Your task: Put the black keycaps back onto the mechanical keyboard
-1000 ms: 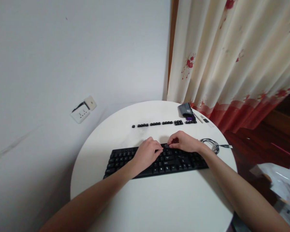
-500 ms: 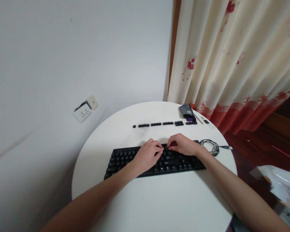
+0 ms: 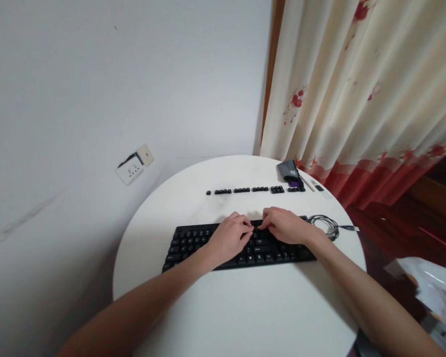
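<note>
A black keyboard (image 3: pixel 188 243) lies along the near half of a round white table (image 3: pixel 223 307). Over its upper middle, my left hand (image 3: pixel 230 237) rests with fingers bent and drawn together in a pinch, the tips at the keys. Just to the right is my right hand (image 3: pixel 285 225), its fingers curled and a fingertip or thumb pressed down on the upper keys. Anything between the fingers of either hand is too small or hidden to make out. Behind the keyboard, loose black keycaps (image 3: pixel 242 190) stand in a row of small groups, with a single keycap (image 3: pixel 208 193) at the left end.
A grey cloth pouch (image 3: pixel 289 170) sits at the table's far right, near a pale pen-like stick (image 3: pixel 306 184). A coiled black USB cable (image 3: pixel 329 225) lies right of the keyboard. The wall has a socket (image 3: pixel 130 170); a flowered curtain (image 3: pixel 342 99) hangs behind.
The right hand's fingers have curled in further and press lower on the keys. The left hand stays nearly in place. The view has shifted slightly.
</note>
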Action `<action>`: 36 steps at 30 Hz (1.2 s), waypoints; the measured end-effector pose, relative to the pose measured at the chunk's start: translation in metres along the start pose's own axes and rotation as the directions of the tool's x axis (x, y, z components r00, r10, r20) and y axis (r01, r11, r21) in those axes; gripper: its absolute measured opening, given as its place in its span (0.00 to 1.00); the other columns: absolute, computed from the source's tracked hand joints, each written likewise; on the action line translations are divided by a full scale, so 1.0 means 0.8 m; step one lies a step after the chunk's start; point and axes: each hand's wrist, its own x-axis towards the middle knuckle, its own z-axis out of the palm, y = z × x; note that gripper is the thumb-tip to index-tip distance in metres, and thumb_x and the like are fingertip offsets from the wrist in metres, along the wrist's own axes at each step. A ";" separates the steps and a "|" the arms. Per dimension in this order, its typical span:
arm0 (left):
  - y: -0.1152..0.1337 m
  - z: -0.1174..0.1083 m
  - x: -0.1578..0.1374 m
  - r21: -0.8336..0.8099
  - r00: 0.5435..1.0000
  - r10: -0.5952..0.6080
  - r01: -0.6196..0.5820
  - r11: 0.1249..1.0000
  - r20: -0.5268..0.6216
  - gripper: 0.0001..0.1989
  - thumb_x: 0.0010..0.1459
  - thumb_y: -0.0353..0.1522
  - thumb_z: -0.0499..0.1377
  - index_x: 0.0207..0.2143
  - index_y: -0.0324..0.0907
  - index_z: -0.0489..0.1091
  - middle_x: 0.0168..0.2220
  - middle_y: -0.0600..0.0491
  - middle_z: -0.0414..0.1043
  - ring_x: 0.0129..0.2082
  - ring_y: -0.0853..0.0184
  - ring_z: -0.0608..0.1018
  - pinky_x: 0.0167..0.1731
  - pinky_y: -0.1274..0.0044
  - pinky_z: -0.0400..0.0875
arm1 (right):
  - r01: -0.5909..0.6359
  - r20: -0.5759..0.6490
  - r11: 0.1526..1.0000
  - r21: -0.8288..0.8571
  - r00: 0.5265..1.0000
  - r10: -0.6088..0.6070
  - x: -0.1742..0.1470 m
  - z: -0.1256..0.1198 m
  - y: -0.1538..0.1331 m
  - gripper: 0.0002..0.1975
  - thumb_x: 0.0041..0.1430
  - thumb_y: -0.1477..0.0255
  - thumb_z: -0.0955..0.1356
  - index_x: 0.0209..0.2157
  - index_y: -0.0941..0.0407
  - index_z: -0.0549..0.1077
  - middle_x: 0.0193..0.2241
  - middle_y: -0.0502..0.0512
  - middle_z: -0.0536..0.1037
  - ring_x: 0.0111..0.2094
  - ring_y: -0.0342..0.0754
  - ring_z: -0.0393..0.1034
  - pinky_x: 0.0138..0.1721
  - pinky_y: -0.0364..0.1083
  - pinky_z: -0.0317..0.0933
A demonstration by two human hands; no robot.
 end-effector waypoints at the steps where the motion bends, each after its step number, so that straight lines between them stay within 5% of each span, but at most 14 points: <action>1: 0.000 0.000 0.000 0.007 1.000 0.003 -0.003 1.000 -0.002 0.12 0.65 0.31 0.55 0.39 0.46 0.79 0.40 0.51 0.74 0.44 0.62 0.71 0.46 0.71 0.68 | -0.022 0.011 1.000 -0.020 1.000 0.022 0.000 0.000 -0.001 0.20 0.53 0.83 0.63 0.38 0.52 0.82 0.39 0.56 0.79 0.43 0.51 0.72 0.41 0.44 0.60; 7: -0.001 0.004 -0.003 0.049 1.000 0.004 -0.003 0.999 -0.023 0.13 0.65 0.33 0.55 0.34 0.45 0.79 0.39 0.50 0.72 0.43 0.62 0.71 0.45 0.70 0.68 | -0.130 0.064 0.989 -0.069 0.989 0.135 0.001 0.002 -0.001 0.21 0.53 0.81 0.62 0.39 0.49 0.82 0.40 0.53 0.81 0.43 0.52 0.74 0.40 0.45 0.61; 13: 0.005 0.005 -0.006 0.081 0.999 -0.009 0.013 0.997 -0.048 0.13 0.65 0.33 0.54 0.34 0.44 0.78 0.41 0.50 0.72 0.45 0.61 0.71 0.47 0.68 0.67 | -0.097 0.060 0.995 -0.027 0.993 0.099 0.003 0.005 0.007 0.21 0.53 0.82 0.63 0.39 0.49 0.82 0.39 0.53 0.82 0.42 0.51 0.74 0.41 0.44 0.62; 21: 0.021 0.007 -0.004 0.094 0.999 0.006 -0.002 0.996 -0.036 0.13 0.67 0.33 0.52 0.48 0.44 0.73 0.46 0.50 0.74 0.48 0.60 0.70 0.49 0.66 0.66 | 0.099 -0.095 0.979 0.178 0.992 -0.083 0.008 0.007 0.036 0.21 0.52 0.85 0.62 0.36 0.53 0.83 0.35 0.52 0.81 0.36 0.45 0.74 0.42 0.42 0.63; 36: 0.023 0.010 -0.004 0.157 1.000 -0.018 0.021 0.987 -0.020 0.12 0.66 0.34 0.54 0.47 0.46 0.74 0.43 0.50 0.70 0.46 0.60 0.70 0.44 0.67 0.65 | 0.038 -0.002 0.950 0.310 0.999 -0.040 0.008 0.015 0.048 0.23 0.47 0.85 0.62 0.38 0.53 0.83 0.34 0.51 0.83 0.36 0.46 0.76 0.42 0.42 0.66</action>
